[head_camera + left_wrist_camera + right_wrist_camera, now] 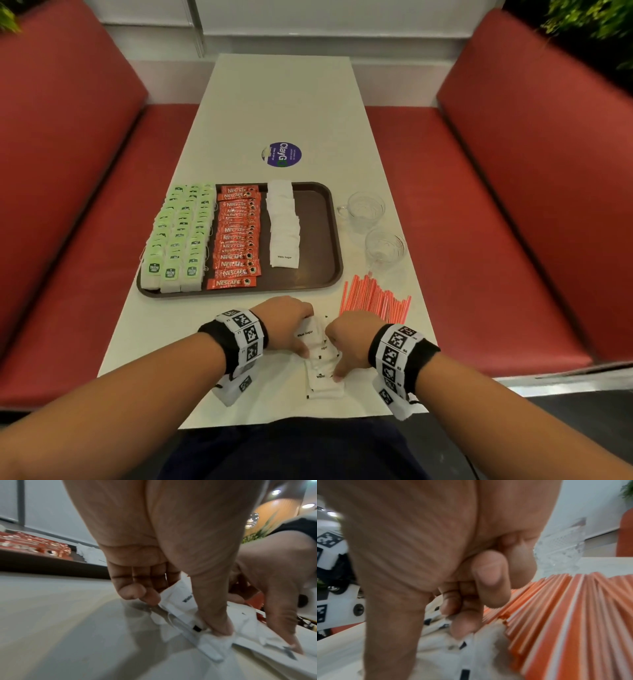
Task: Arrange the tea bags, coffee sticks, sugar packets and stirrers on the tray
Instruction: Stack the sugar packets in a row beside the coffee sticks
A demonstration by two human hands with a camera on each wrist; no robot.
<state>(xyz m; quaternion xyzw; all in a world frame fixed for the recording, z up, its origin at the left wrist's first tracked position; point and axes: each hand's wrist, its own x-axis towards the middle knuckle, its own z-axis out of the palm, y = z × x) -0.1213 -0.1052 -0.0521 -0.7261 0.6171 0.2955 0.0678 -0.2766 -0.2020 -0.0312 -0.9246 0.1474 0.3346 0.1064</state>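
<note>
Both hands gather white sugar packets point(322, 356), printed black, overlapping untidily

On the table point(239, 120) the tray point(322, 240) holds tea bags point(178, 236) at nine o'clock, coffee sticks point(236, 236) centred, sugar packets point(283, 226) at three — glasses point(373, 222) and stirrers point(375, 296) lie further toward three o'clock.

The left hand point(286, 320) and right hand point(349, 339) cover much of the loose sugar packets point(322, 373); the right wrist view is blurred, and the near glass cup point(561, 550) shows only partly
</note>
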